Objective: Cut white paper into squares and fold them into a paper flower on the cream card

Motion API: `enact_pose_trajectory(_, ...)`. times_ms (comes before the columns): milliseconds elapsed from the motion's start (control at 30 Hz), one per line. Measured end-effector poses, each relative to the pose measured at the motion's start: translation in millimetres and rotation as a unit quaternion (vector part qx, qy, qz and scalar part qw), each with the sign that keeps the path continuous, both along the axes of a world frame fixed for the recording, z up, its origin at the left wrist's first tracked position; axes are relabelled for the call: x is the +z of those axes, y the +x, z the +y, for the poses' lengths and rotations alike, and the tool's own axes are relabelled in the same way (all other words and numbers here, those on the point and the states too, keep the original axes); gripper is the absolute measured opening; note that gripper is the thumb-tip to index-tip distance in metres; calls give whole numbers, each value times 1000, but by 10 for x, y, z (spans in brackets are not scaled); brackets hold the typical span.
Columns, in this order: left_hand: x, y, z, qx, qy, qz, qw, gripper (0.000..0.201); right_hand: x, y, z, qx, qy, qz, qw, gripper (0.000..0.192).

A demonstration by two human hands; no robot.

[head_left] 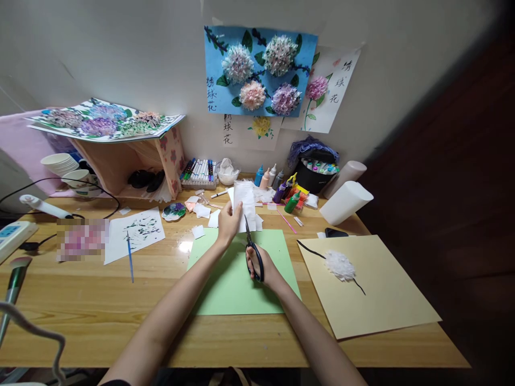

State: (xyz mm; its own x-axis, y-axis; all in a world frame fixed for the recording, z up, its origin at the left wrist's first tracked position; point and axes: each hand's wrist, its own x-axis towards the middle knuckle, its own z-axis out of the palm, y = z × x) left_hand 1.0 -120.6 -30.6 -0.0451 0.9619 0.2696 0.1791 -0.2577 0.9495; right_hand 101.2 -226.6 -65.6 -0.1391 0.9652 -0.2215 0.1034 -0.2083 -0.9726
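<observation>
White paper in left grip

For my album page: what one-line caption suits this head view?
Left hand holds white paper while right hand cuts with black scissors above green sheet.

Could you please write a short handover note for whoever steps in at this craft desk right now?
Left hand: holds a white folded paper sheet upright above the light green card sheet.
Right hand: grips black-handled scissors, blades at the paper's lower edge.
Done: white paper scraps lie behind the card; a white fluffy paper flower sits on the beige card sheet.
Left: the paper in hand looks only partly cut.
</observation>
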Motion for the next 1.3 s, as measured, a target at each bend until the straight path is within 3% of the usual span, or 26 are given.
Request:
enact_pose_trajectory(167,-23,-97,126,36,-9,-20,999,26,42,-18,-33,38,23,-36,998,58)
enact_pose_trajectory(333,-65,-118,114,61,9,47,997,23,64,-42,-46,55,-6,13,998,67)
enact_pose_trajectory(700,-57,-79,54,48,39,90,994,30,-20,-63,10,28,-57,58,996,68)
enact_pose_trajectory(833,-72,-89,65,48,40,78,995,30,-15,-74,-1,10,-51,53,997,62)
enact_pose_trajectory(1033,-65,-38,6,37,28,73,996,30,-51,-35,-15,38,-29,73,996,67)
enact_pose_trajectory(1300,-38,35,-62,7,28,61,998,29,2,-45,23,-3,-30,64,997,68)
